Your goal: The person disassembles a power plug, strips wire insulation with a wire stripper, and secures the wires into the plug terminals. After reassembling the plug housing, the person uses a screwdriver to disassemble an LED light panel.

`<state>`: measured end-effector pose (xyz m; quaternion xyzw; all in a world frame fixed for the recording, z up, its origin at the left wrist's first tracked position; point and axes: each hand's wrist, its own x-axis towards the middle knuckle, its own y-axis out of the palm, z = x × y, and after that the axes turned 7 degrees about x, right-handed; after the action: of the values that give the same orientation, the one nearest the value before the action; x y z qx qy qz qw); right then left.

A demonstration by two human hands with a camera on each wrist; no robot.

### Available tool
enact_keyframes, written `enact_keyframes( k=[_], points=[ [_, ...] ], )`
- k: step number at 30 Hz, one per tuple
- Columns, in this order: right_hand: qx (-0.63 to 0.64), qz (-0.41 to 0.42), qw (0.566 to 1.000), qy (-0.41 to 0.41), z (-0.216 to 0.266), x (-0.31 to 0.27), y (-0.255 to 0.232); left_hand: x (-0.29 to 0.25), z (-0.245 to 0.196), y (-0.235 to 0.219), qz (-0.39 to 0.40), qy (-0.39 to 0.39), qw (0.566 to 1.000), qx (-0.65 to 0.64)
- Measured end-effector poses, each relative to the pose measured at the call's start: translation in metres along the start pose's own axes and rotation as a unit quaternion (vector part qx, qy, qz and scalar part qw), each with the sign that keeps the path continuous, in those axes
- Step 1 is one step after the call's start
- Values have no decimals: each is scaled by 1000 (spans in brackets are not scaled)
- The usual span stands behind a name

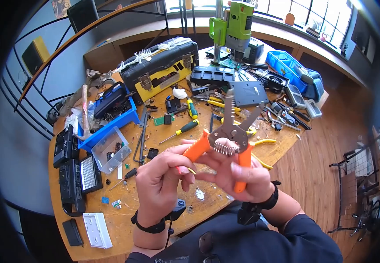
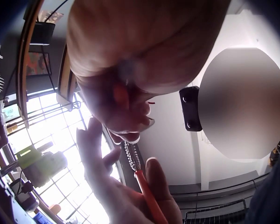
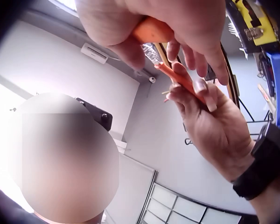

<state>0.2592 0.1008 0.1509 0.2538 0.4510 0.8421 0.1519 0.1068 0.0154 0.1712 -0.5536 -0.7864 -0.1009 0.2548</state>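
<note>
Orange handles [image 1: 195, 150] fill both hands: the left hand [image 1: 164, 172] clamps one and pinches thin red and yellow wire ends [image 1: 191, 171], the right hand [image 1: 257, 186] grips the other; their grey toothed metal wire stripper [image 1: 233, 132] spreads its jaws above the brown wooden counter [image 1: 126, 215], before a green-and-yellow screwdriver [image 1: 187, 127]

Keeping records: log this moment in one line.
left hand: holds wire stripper, wires | right hand: holds wire stripper | wire stripper: open
</note>
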Motion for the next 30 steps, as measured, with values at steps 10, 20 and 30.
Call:
enact_keyframes(
  k=[10,20,30],
  points=[
    [-152,35,988,-2,5,-9,7,-9,-11,12,114,33,989,93],
    [-179,-13,984,-7,10,-30,-9,-17,-11,3,-128,69,974,172],
    [-116,-10,983,139,-3,-39,6,-21,-27,13,-52,-57,997,23]
  ],
)
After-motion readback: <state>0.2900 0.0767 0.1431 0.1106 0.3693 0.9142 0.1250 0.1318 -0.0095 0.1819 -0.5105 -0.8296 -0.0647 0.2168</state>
